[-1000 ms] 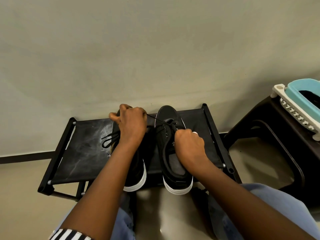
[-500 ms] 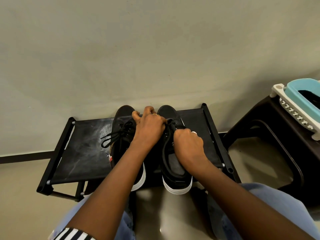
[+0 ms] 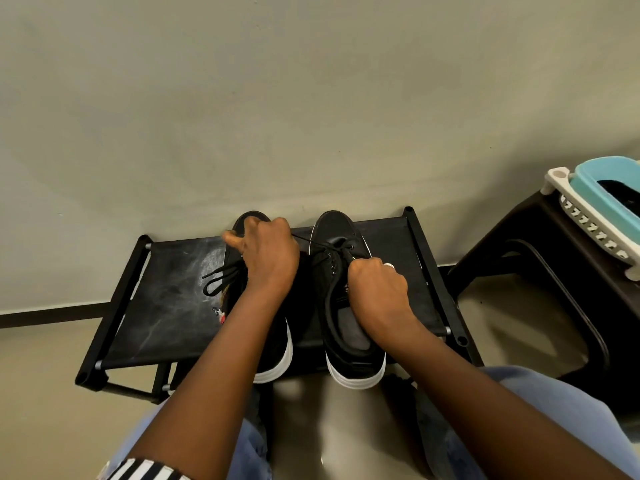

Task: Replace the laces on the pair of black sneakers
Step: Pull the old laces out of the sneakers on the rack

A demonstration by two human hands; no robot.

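Two black sneakers with white soles stand side by side on a low black rack point(image 3: 166, 306), toes to the wall. My left hand point(image 3: 268, 254) hovers over the left sneaker point(image 3: 273, 355) and grips one end of a black lace point(image 3: 306, 241) pulled taut from the right sneaker point(image 3: 341, 348). My right hand point(image 3: 375, 289) is fisted at that shoe's eyelets, pinching the lace's other part. A tied bow point(image 3: 218, 280) of the left shoe's lace hangs out to the left.
A beige wall rises just behind the rack. A dark brown plastic stool point(image 3: 540, 271) stands at the right, carrying a white basket point(image 3: 588, 220) with a turquoise tub point(image 3: 609, 188). My knees in blue jeans point(image 3: 540, 410) are below the rack, over a beige floor.
My left hand has swung from the right shoe's eyelets back out to the left, drawing the lace taut across the gap. My right hand has stayed at the eyelets.
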